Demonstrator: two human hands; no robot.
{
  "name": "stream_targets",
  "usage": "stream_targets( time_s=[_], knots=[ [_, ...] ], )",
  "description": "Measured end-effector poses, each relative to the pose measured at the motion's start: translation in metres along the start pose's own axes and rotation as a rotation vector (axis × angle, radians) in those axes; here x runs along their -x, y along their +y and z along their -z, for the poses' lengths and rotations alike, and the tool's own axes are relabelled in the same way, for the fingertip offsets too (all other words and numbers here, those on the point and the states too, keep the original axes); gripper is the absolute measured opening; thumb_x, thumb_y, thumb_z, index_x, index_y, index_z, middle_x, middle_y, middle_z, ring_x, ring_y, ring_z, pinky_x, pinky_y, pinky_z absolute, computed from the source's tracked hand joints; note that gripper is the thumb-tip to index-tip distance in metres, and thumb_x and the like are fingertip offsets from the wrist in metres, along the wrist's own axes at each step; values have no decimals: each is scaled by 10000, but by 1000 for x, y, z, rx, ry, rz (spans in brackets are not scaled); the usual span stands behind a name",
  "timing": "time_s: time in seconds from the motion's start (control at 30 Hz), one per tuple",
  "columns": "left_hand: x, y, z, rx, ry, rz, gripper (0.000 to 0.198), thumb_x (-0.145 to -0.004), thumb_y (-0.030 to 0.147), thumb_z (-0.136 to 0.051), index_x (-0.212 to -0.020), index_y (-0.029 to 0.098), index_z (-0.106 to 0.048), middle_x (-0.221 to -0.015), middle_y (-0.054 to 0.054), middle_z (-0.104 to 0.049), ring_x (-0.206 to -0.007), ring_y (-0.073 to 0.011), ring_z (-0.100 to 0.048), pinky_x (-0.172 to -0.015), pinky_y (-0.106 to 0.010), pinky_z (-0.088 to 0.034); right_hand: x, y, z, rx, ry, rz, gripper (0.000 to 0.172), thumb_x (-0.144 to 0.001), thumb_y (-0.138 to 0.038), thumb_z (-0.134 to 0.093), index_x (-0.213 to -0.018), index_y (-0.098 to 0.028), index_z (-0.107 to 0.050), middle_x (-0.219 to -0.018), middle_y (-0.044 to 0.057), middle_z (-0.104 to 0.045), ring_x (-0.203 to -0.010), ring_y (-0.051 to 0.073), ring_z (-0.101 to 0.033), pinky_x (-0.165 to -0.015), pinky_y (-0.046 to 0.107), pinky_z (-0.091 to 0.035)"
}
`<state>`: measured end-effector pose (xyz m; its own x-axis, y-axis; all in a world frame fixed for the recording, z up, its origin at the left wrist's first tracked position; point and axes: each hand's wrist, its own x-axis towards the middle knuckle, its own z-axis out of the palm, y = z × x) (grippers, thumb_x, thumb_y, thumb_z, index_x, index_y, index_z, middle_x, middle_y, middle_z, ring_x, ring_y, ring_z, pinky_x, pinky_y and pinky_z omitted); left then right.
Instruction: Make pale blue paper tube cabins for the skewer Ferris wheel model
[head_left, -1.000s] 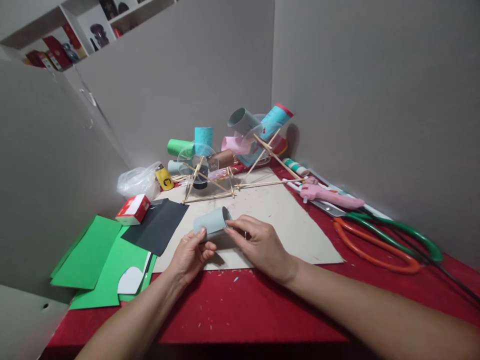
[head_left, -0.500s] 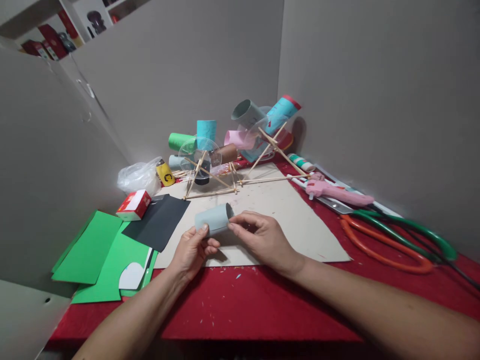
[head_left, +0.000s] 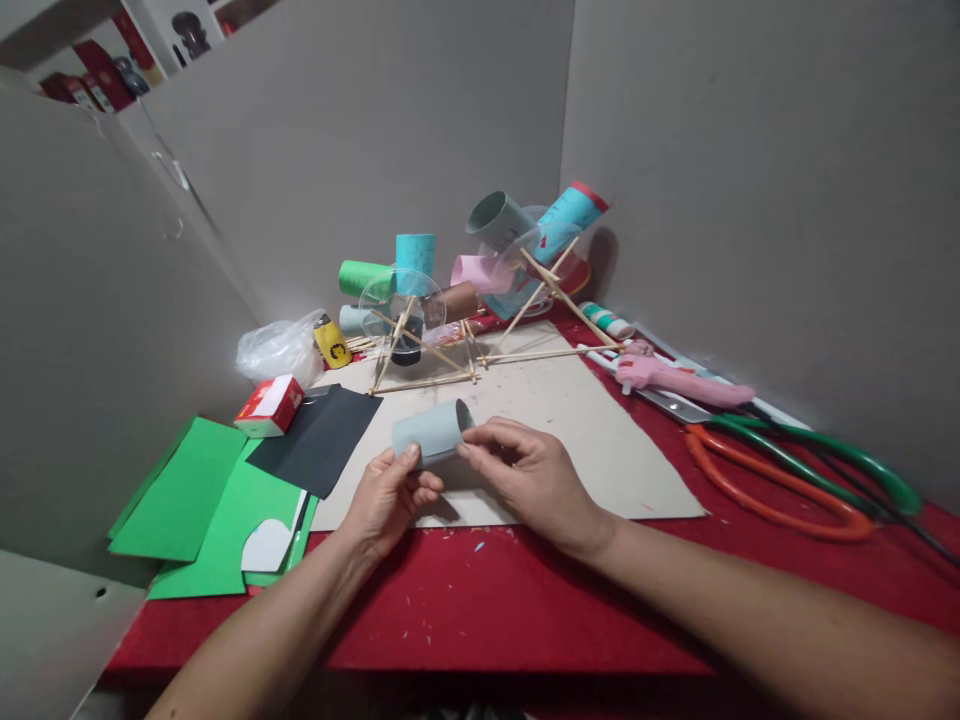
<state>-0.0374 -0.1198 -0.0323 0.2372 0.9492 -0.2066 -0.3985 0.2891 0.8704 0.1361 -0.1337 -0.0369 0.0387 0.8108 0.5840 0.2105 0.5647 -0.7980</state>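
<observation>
A pale blue-grey paper tube [head_left: 426, 432] is held above the near part of the cardboard sheet [head_left: 600, 440], its open end turned to the right. My left hand [head_left: 390, 495] is closed on its left end, thumb pressed on the near side. With thumb and forefinger, my right hand [head_left: 525, 475] pinches the rim at the right end. Behind the tube stands a small wheel model on a wooden stick frame [head_left: 405, 335], with coloured paper tubes around clear discs. A larger stick-framed wheel model [head_left: 536, 270] stands farther back on the right.
Green sheets [head_left: 172, 490] and a black sheet [head_left: 315, 440] lie at the left, near a red and white box [head_left: 270, 405] and a plastic bag [head_left: 277, 350]. To the right are a pink glue gun [head_left: 682, 382] and large scissors [head_left: 780, 480]. Walls enclose the red table [head_left: 465, 610].
The view has shifted slightly, so everything sits a little higher and to the right. Both hands keep the same hold on the paper tube.
</observation>
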Motion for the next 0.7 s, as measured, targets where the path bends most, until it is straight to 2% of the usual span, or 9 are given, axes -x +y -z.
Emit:
stream_targets(
  time_s=[0.17, 0.33, 0.43, 0.57, 0.7],
  knots=[
    [2, 0, -2, -1, 1, -1, 383, -624, 333, -850, -837, 104, -627, -614, 4, -645, -495, -81, -607, -448, -142, -493, -1, 0, 0, -8, 37, 0, 115, -807, -263, -633, -780, -177, -705, -628, -7, -550, -547, 121, -488, -506, 245, -406],
    [1, -1, -2, -9, -13, 13, 383, -626, 347, -847, -828, 102, -633, -610, -5, -645, -491, -85, -605, -455, -148, -504, -2, -2, 1, -61, 33, -44, 135, -793, -271, -633, -728, -174, -700, -611, -8, -536, -551, 121, -471, -512, 249, -399],
    [1, -1, -1, -9, -37, 37, 383, -631, 337, -845, -854, 106, -636, -633, 1, -645, -492, -91, -615, -442, -152, -506, -2, -3, 2, -99, 1, -121, 156, -783, -301, -637, -722, -168, -692, -578, -24, -504, -530, 111, -437, -499, 241, -382],
    [2, -1, 1, -15, -78, 114, 405, -637, 322, -842, -923, 128, -629, -692, 7, -657, -472, -97, -618, -400, -155, -488, -1, -2, 2, -154, -107, -214, 182, -787, -315, -621, -727, -158, -688, -549, -37, -475, -516, 103, -403, -485, 233, -349],
    [3, 0, 1, -35, -86, 110, 410, -625, 320, -849, -902, 127, -617, -642, 10, -644, -454, -96, -601, -406, -159, -488, 0, -3, 1, -136, -128, -194, 176, -789, -311, -631, -729, -161, -701, -573, -29, -491, -545, 113, -433, -522, 245, -373]
  ],
)
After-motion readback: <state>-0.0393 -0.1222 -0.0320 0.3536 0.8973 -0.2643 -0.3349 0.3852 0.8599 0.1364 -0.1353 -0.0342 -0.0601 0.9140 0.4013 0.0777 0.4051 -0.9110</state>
